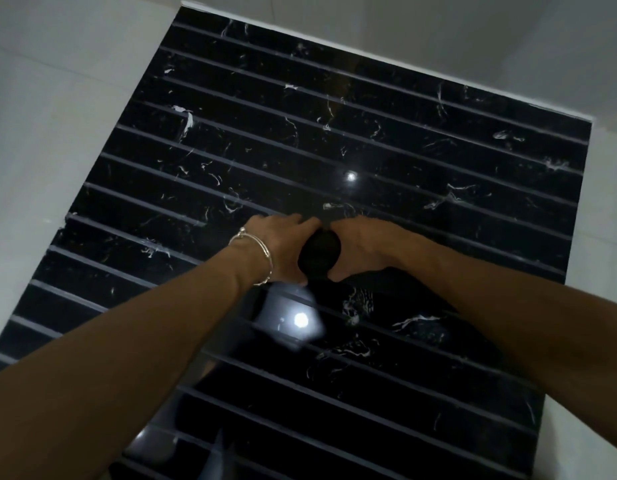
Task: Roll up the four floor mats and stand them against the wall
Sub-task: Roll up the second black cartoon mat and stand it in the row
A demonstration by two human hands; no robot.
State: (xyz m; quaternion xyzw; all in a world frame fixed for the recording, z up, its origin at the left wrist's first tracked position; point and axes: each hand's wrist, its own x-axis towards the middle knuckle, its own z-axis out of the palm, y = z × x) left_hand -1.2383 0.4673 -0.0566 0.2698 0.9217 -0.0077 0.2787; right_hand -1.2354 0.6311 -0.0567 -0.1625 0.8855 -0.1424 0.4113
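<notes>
A rolled black mat (320, 255) shows its round end between my two hands, in front of a glossy black marble wall panel (335, 133). My left hand (277, 245), with thin bracelets at the wrist, wraps the roll's left side. My right hand (364, 247) wraps its right side, and the fingertips of both nearly meet over the top. The rest of the roll runs down and away below my hands and is hard to tell from the dark panel. No other mats are in view.
The black panel has pale horizontal grooves and white veins, with two lamp reflections on it. Plain light grey wall (57, 116) lies to the left and light wall (605, 306) to the right of the panel.
</notes>
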